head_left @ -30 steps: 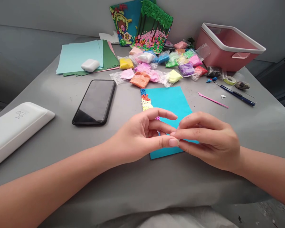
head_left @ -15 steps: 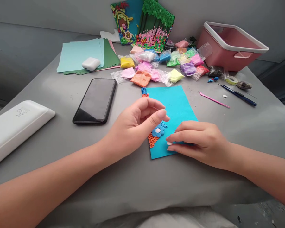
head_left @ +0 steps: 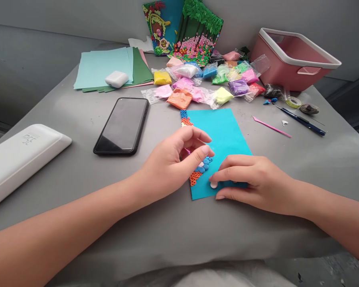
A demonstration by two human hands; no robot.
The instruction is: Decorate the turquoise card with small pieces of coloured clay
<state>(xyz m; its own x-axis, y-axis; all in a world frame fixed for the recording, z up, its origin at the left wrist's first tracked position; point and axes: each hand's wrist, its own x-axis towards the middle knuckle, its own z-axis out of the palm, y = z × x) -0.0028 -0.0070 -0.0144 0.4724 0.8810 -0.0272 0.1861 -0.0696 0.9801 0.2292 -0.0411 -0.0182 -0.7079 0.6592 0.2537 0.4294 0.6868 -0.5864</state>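
At the table's near centre, on the blue sheet (head_left: 224,135), I see my right hand (head_left: 251,185) has dropped flat since a second ago, fingertips pressing a small white ball (head_left: 213,184); my left hand (head_left: 175,161), at nine o'clock, hovers half-curled and empty over the bead border (head_left: 194,177).

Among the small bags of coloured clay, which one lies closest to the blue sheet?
The orange clay bag. It lies just behind the far left corner of the blue sheet, in front of the pink bags and left of the pale yellow-green one.
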